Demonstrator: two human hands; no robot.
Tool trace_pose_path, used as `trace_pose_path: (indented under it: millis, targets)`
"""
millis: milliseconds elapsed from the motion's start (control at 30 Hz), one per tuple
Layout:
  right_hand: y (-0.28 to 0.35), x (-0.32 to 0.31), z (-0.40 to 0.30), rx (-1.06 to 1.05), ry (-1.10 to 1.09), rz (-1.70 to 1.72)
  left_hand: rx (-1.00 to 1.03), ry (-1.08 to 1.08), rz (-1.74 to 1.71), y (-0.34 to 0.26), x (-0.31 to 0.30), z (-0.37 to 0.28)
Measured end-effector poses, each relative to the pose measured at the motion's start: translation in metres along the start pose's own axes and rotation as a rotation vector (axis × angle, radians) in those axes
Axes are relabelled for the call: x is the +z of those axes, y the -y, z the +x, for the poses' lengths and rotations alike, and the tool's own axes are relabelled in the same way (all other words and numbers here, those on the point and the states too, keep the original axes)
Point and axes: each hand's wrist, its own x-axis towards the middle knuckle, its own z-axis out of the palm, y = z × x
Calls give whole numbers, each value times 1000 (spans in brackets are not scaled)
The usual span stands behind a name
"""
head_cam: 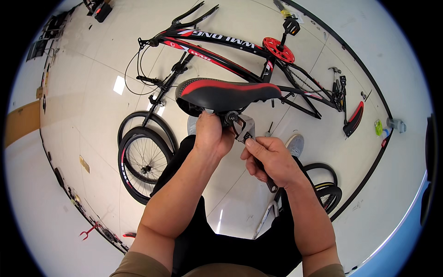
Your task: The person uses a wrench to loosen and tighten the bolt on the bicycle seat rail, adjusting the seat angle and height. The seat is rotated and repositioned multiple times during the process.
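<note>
A black and red bicycle saddle [228, 95] lies before me, with its clamp and bolt [231, 117] showing beneath its edge. My left hand [214, 133] grips the underside of the saddle; its fingertips are partly hidden. In my right hand [268, 157] is an adjustable wrench [246, 131], its handle running down through the fist. The wrench's head is beside the saddle clamp, close to a bent metal bracket. Whether its jaws touch the bolt I cannot tell.
Beyond the saddle, a black and red bicycle frame [214, 41] lies on the tiled floor. Wheels [147, 166] lie at left, more tyres [328, 194] at right. A claw hammer [334, 78], a fender [354, 119] and a screwdriver [269, 132] are on the floor.
</note>
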Motion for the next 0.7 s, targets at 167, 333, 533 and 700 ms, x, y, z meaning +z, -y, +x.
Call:
trace_pose_path:
  millis: [167,333,533,700]
  targets:
    - [3,1,-2,3,26,3,14,-40,2,-3,2,-4]
    - [-1,10,-3,9,50,142,16,-37,-21,-2,2,-4]
    - [-1,6,0,7,26,69,25,15,5,0,-4,-2]
    - [3,6,-2,27,18,46,3,-6,-6,1,-4,-1]
